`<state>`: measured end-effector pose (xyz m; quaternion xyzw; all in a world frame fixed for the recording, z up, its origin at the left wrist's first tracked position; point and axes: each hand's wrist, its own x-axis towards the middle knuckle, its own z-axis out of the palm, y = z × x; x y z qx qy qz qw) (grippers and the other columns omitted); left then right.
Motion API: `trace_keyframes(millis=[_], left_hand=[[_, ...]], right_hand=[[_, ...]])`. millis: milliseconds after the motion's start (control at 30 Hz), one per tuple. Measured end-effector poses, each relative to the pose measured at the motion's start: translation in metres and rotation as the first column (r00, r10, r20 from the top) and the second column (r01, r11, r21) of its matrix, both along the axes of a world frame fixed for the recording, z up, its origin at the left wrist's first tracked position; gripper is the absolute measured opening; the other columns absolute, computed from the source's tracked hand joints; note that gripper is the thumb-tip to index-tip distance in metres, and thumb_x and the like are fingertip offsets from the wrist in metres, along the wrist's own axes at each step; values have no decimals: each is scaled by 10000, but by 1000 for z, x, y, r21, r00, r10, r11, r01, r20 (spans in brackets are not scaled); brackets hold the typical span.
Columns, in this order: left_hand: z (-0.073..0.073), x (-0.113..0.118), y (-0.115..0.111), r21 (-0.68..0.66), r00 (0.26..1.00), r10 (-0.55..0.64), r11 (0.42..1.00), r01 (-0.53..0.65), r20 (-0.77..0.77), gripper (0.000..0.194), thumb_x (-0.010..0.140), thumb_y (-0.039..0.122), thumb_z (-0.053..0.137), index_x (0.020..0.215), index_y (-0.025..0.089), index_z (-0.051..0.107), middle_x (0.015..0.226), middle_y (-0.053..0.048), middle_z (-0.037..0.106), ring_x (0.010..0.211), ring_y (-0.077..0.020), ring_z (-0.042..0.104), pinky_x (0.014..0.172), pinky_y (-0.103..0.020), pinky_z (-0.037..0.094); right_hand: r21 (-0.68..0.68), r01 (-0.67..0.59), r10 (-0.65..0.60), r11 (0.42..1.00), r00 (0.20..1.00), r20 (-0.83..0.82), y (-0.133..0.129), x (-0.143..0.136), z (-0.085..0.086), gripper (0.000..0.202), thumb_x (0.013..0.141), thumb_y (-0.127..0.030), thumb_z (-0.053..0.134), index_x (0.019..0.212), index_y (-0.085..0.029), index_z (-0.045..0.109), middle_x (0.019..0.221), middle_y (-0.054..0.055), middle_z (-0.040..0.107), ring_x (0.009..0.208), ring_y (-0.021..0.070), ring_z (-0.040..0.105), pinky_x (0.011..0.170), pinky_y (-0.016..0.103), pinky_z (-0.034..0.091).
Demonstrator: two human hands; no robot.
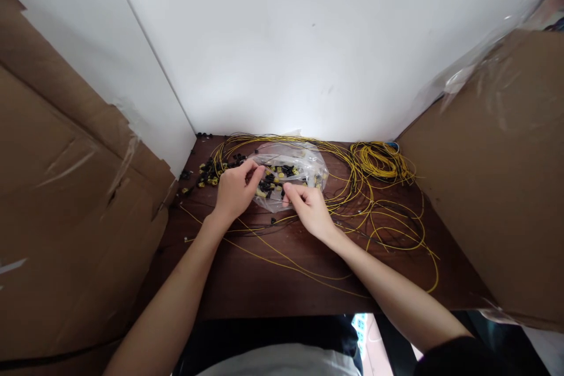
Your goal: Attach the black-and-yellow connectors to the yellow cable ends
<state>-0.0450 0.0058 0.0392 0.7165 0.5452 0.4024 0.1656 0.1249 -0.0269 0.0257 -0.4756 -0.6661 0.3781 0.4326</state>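
My left hand (238, 188) is closed in a pinch, thumb against forefinger, above the left side of a clear plastic bag (315, 158). My right hand (308, 207) is pinched too, a little lower and nearer to me, at the bag's front right. What sits between the fingertips of either hand is too small to make out. Small black and yellow connectors (286, 171) lie in the bag between and behind my hands. More black and yellow connectors (209, 173) are heaped on the table left of my left hand.
Loose yellow and black wires (348, 158) arc behind the bag and spread to the right. A coiled yellow bundle (379, 161) lies at the back right of the brown table (264, 291). Cardboard (66, 205) walls the left; another cardboard panel (497, 158) walls the right. A white wall (286, 53) stands behind.
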Motion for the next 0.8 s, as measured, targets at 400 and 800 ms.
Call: trace_keyframes(millis=[400,800], left_hand=[[-9,-12,5,62,806,285,953,-297,-519,392,865,470,393,754,187,642,630,-96,637,603,-236,603,523,-260,292],[-7,-13,5,18,788,315,932,-361,-528,333,802,441,480,635,194,627,601,-91,639,547,-213,572,493,-257,265]], right_hand=[[-338,-593,386,731,768,-511,23,53,24,407,733,-487,628,508,-186,472,541,-40,363,487,80,346,412,210,304],[-164,-109,-9,980,805,-593,33,55,19,498,822,-516,373,472,-198,216,873,69,572,723,156,476,626,323,413]])
